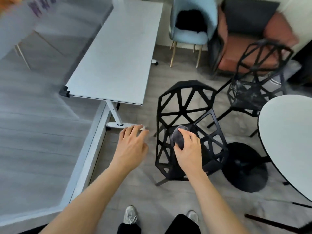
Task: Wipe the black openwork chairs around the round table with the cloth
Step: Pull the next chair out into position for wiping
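While the right hand [188, 149] presses the bunched grey cloth [178, 136] onto the nearer black openwork metal chair [184, 107], fingers closed around it, the left hand [131, 142] hovers spread and empty. Judgement: steady the backrest, then work each strut. A second openwork chair [258, 78] stands beside the round white desk [287, 132].

We see bare floor [135, 188] open left of the near chair [184, 105]; the desk [118, 65] bounds it. Right, a second chair [253, 92], the round table [287, 132] and its base [244, 168] crowd close.
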A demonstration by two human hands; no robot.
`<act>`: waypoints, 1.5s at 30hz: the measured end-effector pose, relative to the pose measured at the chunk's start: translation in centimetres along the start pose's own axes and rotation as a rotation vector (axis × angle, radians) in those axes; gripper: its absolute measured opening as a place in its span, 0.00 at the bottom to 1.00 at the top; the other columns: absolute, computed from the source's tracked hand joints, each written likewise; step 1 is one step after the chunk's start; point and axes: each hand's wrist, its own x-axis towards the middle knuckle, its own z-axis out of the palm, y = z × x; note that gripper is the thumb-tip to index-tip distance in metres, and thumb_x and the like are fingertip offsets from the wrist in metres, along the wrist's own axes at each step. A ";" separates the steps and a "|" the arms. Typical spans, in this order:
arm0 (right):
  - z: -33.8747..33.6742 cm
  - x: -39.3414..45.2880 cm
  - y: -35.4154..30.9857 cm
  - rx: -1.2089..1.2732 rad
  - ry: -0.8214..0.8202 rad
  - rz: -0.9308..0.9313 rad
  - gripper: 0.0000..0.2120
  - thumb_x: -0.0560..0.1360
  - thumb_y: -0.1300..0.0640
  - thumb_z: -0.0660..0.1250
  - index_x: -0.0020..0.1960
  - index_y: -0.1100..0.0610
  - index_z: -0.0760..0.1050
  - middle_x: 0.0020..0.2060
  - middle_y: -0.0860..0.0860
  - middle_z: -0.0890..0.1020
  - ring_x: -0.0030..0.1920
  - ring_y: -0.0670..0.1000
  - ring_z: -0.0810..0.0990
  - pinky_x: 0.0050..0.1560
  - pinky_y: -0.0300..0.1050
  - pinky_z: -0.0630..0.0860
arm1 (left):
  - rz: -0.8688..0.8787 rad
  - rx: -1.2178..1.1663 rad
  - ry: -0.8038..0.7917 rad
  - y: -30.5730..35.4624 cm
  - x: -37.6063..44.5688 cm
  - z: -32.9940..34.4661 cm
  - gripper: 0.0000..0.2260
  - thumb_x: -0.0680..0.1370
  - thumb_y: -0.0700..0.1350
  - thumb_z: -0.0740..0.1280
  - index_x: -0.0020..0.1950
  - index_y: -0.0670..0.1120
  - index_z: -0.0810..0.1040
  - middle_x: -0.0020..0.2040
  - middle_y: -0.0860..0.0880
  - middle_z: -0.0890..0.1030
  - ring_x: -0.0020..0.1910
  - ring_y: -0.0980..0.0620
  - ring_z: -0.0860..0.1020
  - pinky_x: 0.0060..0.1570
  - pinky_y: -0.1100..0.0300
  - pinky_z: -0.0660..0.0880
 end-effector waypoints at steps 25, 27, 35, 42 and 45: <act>2.5 13.4 1.1 0.067 0.198 0.454 0.31 0.73 0.57 0.75 0.72 0.48 0.67 0.65 0.51 0.75 0.62 0.54 0.73 0.60 0.54 0.78 | 0.517 0.102 -0.173 -2.0 27.1 1.9 0.18 0.75 0.42 0.69 0.64 0.49 0.77 0.63 0.47 0.77 0.62 0.41 0.75 0.65 0.44 0.71; 3.5 15.1 1.2 0.066 0.198 0.482 0.31 0.73 0.57 0.75 0.72 0.47 0.67 0.64 0.51 0.74 0.61 0.53 0.73 0.60 0.53 0.78 | 0.584 0.135 -0.200 -1.8 30.8 2.9 0.17 0.77 0.42 0.67 0.67 0.49 0.76 0.65 0.47 0.76 0.63 0.42 0.75 0.65 0.45 0.71; 9.2 22.5 0.4 -0.003 0.157 0.701 0.31 0.74 0.54 0.73 0.74 0.46 0.65 0.64 0.50 0.74 0.62 0.54 0.73 0.61 0.52 0.75 | 0.838 0.192 -0.398 -0.1 46.1 8.7 0.18 0.83 0.45 0.60 0.74 0.53 0.68 0.72 0.49 0.70 0.69 0.43 0.70 0.68 0.47 0.66; 15.5 28.6 -0.4 0.010 0.109 0.837 0.32 0.78 0.54 0.67 0.77 0.41 0.59 0.67 0.53 0.71 0.68 0.57 0.68 0.66 0.55 0.72 | 0.895 0.188 -0.641 2.4 54.7 15.0 0.23 0.84 0.45 0.59 0.79 0.52 0.60 0.79 0.44 0.60 0.70 0.37 0.69 0.67 0.42 0.69; 17.5 31.3 -0.8 0.049 0.084 0.894 0.29 0.78 0.54 0.65 0.76 0.41 0.60 0.66 0.54 0.70 0.65 0.58 0.69 0.64 0.56 0.72 | 0.892 0.086 -0.772 3.4 56.1 17.1 0.25 0.85 0.43 0.57 0.81 0.52 0.57 0.78 0.43 0.64 0.71 0.39 0.70 0.69 0.49 0.66</act>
